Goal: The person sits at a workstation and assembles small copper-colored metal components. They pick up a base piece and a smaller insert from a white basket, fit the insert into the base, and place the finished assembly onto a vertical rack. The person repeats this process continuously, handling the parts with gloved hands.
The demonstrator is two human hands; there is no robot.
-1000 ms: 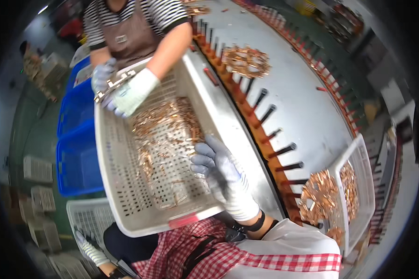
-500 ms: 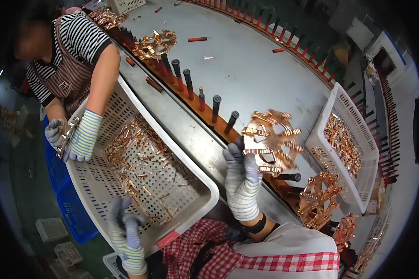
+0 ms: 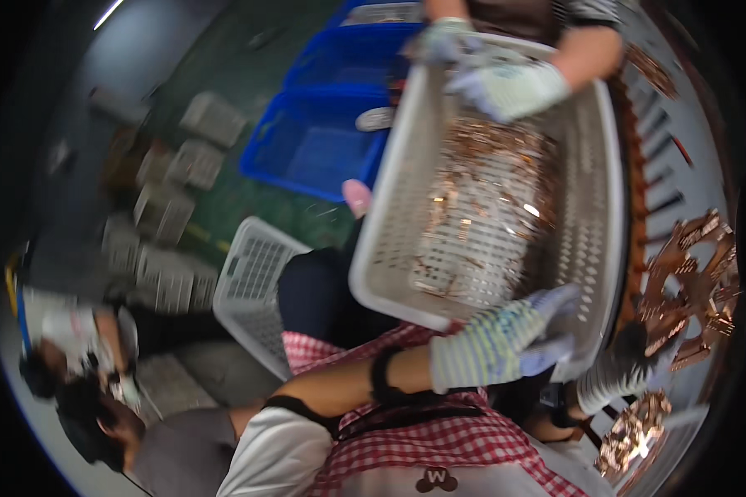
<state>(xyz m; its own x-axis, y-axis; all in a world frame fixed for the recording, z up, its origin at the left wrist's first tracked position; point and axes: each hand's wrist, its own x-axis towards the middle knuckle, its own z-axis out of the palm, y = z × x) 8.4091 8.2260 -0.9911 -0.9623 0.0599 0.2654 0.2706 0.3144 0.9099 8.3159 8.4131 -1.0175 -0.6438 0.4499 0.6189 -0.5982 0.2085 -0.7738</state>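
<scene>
My left hand (image 3: 501, 341), in a striped knit glove, reaches across my body at the near right corner of a white perforated crate (image 3: 381, 286). Its fingers are stretched out and slightly apart, with nothing in them. Beyond it, small copper-coloured metal strips (image 3: 481, 207) lie scattered over the crate's bottom. At the right, my gloved right hand (image 3: 626, 369) is closed on the lower edge of a stack of copper-coloured openwork metal pieces (image 3: 667, 311). Part of its grip is in shadow. Below that hand stands another shiny openwork stack (image 3: 634, 431).
A co-worker's gloved hands (image 3: 510, 87) are over the crate's far end. Blue crates (image 3: 307, 149) stand on the floor to the left, with a white basket (image 3: 253, 273) nearer. Upright dark handles (image 3: 659, 203) line the bench at right. Other people (image 3: 174, 447) sit at lower left.
The view has swung left, so the crate now appears right of centre. My left hand has come across toward the right hand, which still holds the openwork stack.
</scene>
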